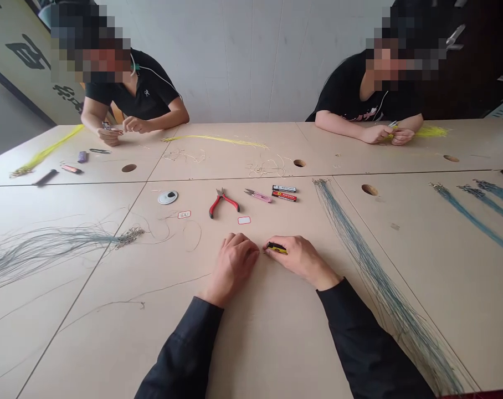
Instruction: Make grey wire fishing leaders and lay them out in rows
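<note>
My left hand (234,263) rests on the table with its fingers pinched together. A thin cord (180,285) runs out from beside its wrist to the left, so the pinch appears to be on this cord; the tips hide its end. Close to those fingertips, my right hand (299,257) is closed around a small yellow-and-black lighter (277,247). Beyond the hands lie red-handled pliers (224,202), pink thread snips (258,195), a white lighter (284,189), a red lighter (284,196) and a small red-edged label (244,220).
Bundles of blue-grey cords lie on the left (89,239), right (371,266) and far right (476,219). A round white disc (168,197) sits near a second label (184,214). Opposite, two people handle yellow cords (222,139). The table (268,343) has round holes.
</note>
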{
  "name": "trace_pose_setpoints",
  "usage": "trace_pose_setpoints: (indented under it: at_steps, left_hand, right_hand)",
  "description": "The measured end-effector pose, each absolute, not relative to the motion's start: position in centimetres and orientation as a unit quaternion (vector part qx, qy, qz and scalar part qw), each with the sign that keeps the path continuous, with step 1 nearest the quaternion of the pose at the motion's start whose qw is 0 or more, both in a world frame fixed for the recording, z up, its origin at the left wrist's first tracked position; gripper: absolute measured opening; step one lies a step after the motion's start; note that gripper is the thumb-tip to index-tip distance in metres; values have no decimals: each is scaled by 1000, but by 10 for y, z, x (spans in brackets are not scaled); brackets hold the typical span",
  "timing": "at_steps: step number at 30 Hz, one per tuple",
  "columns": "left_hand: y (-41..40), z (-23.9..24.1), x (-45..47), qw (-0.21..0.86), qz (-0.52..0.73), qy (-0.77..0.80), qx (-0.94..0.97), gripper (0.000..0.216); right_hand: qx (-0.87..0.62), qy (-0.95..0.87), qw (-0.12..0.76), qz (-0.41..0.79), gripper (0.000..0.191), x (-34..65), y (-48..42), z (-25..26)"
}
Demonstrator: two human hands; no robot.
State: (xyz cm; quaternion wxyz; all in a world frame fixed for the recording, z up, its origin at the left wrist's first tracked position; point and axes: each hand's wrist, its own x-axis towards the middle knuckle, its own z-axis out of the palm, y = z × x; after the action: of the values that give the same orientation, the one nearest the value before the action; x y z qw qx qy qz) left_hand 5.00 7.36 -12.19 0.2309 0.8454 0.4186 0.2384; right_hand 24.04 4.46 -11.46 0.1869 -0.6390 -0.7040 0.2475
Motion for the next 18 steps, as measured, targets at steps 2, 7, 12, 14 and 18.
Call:
trace_pose_setpoints:
  at_steps: [2, 7, 12, 14, 18]
  left_hand:
    - [73, -123, 51, 225, 241, 423, 844, 15]
    - [73, -124, 54, 195, 234, 429, 850, 10]
    - [78, -122, 62, 176, 207, 441, 856, 11]
    - [81, -121, 65, 164, 195, 439, 862, 12]
    - [85, -122, 71, 151, 213, 434, 862, 15]
  right_hand:
    - [-650, -704, 170, 230, 16, 239, 45, -113]
    - [-655, -704, 159, 224, 15, 236, 44, -107]
    - [-671, -686, 178, 217, 12, 236, 44, -110]
    - [-677, -678, 192, 214, 12, 237, 45, -112]
    - [-673, -648, 265, 237, 14, 239, 46, -116]
